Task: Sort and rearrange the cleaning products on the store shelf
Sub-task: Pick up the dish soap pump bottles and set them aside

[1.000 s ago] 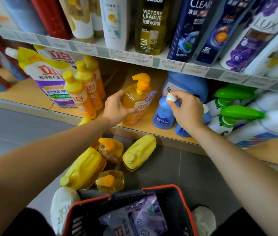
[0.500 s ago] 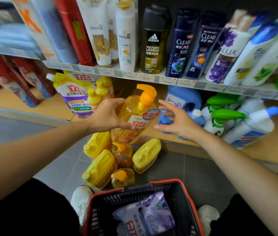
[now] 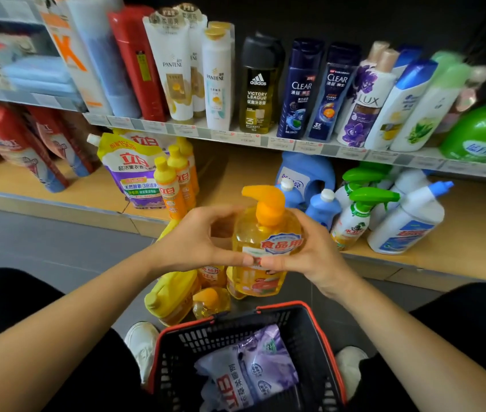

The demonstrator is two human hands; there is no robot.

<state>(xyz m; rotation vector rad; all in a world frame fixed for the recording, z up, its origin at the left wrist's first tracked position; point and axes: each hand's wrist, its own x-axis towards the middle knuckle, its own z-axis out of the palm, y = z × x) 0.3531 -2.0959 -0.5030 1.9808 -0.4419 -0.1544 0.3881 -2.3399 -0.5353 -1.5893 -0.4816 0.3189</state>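
both hands, left hand and right hand, clasp the upright pump bottle, spout pointing left.

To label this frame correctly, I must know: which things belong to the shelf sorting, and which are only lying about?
Job: orange pump bottle, gripped by left hand and right hand; yellow jugs on the floor; orange squeeze bottles, blue bottles and green-trigger sprayers on the lower shelf.
Lying about: shampoo bottles above; shopping basket; purple pouch inside it.
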